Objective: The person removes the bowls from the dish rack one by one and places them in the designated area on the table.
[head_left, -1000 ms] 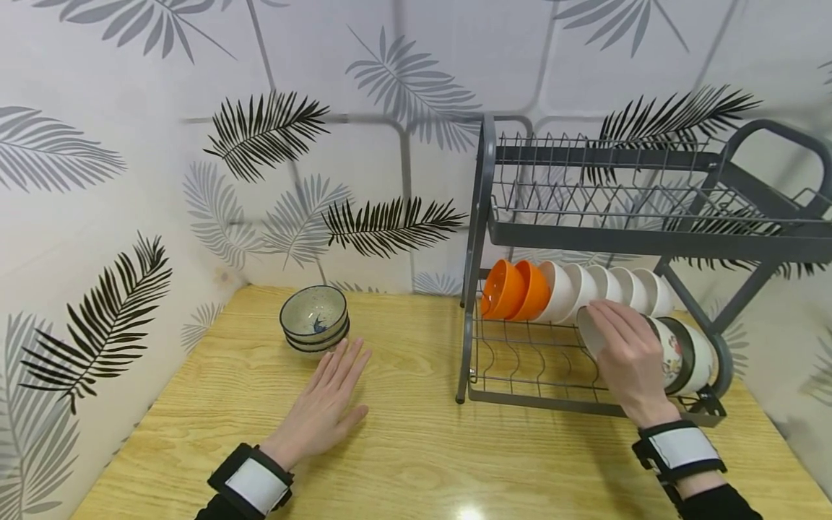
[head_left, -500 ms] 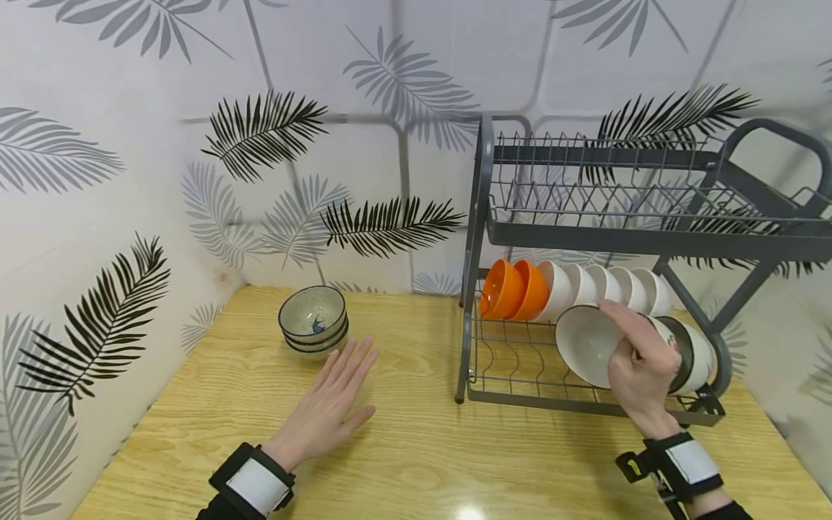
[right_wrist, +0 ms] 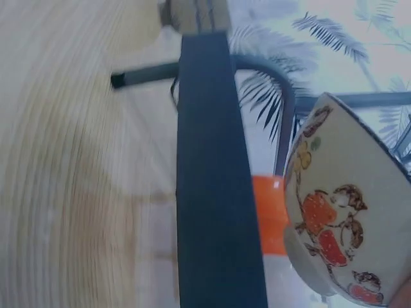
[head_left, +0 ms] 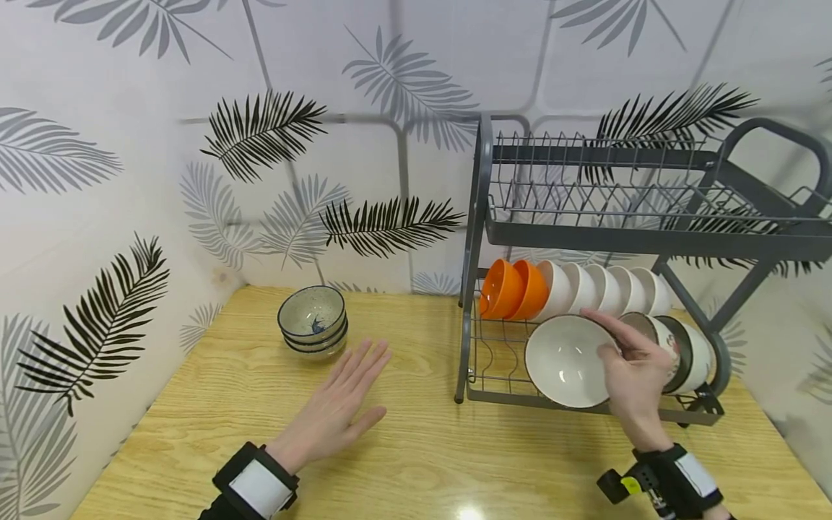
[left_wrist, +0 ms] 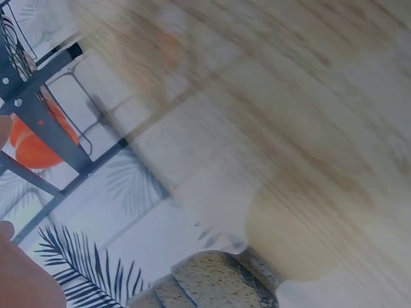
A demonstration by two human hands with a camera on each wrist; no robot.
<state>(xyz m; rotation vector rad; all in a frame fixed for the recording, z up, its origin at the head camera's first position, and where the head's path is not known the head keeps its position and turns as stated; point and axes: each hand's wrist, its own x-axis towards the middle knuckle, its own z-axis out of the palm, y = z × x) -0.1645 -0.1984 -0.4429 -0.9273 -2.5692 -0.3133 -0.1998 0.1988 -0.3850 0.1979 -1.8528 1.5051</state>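
The right hand (head_left: pixel 640 368) pinched a white bowl (head_left: pixel 564 361) at the lower front of the dish rack (head_left: pixel 585 235); the left hand (head_left: pixel 334 408), fingers straight, was near stacked bowls (head_left: pixel 313 323). Whether it touched the table (head_left: pixel 442 451), I couldn't tell.

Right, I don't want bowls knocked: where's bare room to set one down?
Bare: table between the left hand and the rack; its upper tier; the lower tier's front-left corner. Crowded: behind that, orange bowls and white bowls; right of it, the held bowl and right hand.
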